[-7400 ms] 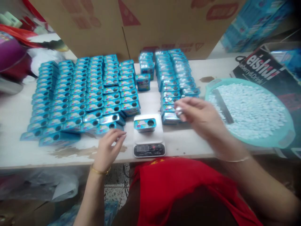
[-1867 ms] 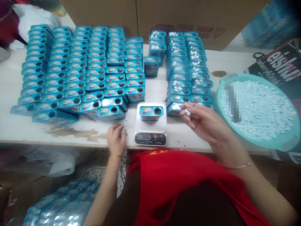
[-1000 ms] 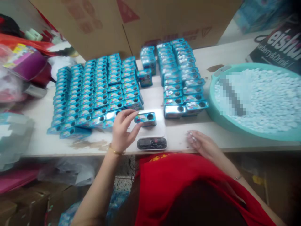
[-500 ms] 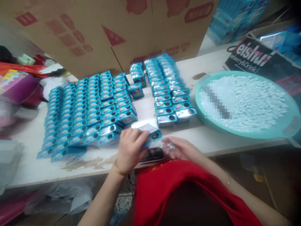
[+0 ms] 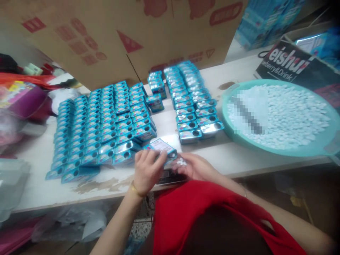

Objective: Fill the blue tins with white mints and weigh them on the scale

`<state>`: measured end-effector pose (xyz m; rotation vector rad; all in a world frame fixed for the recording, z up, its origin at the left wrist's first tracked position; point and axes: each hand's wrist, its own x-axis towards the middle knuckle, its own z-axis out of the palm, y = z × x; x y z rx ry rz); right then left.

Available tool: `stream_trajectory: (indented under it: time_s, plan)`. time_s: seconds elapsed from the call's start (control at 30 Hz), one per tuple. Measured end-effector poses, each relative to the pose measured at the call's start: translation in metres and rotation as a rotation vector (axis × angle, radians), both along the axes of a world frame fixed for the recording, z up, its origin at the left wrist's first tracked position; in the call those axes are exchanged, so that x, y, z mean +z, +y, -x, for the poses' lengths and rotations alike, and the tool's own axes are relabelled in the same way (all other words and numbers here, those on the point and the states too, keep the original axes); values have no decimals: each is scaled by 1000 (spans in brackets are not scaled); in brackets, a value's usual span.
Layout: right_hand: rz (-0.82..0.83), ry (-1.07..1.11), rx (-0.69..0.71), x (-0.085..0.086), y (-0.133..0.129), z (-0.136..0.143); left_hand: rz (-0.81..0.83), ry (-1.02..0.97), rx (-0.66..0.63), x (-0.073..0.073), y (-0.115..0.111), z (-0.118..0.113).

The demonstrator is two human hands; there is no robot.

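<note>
My left hand [image 5: 148, 170] is closed around a small blue tin [image 5: 162, 146], which is tilted with its end toward my right hand. My right hand [image 5: 196, 167] is cupped just beside that end, and several white tablets [image 5: 181, 162] lie in its fingers. Underneath both hands is a device with a white plate [image 5: 174, 139] and a dark front panel [image 5: 170, 177], probably a scale. To the left stand packed rows of blue tins [image 5: 106, 124] with round holes on top. Other blue tins [image 5: 186, 104] stand in rows ahead, some with white tablets on them.
A turquoise basin [image 5: 231, 131] of white tablets sits at the right, partly pixelated. Behind the tins rises a large cardboard box [image 5: 170, 39]. A black printed carton [image 5: 281, 63] stands at the back right. Plastic bags [image 5: 71, 223] hang below the table edge.
The tin in my left hand has tipped over toward my right hand. My right hand has moved left, up against the tin's end, and the tablets in it show more clearly.
</note>
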<state>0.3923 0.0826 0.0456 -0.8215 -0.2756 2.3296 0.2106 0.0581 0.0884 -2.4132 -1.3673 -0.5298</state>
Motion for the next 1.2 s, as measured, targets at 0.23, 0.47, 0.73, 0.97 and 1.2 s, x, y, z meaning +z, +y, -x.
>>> stream_trajectory:
  time_s: [0.23,0.47,0.73,0.97,1.2]
  plan:
    - [-13,22,-7,9,1,2,-74,19,-32,2,-5,5]
    - [2,58,10,18,-1,3,-27,59,-15,2,-3,6]
    - [-59,-89,-23,13,0,6,96,-41,14,-8,1,6]
    - [-93,-145,-10,3,-8,-10,191,-397,72,4,70,13]
    - [-93,-168,-7,-10,-17,-21,342,-148,166,-4,194,34]
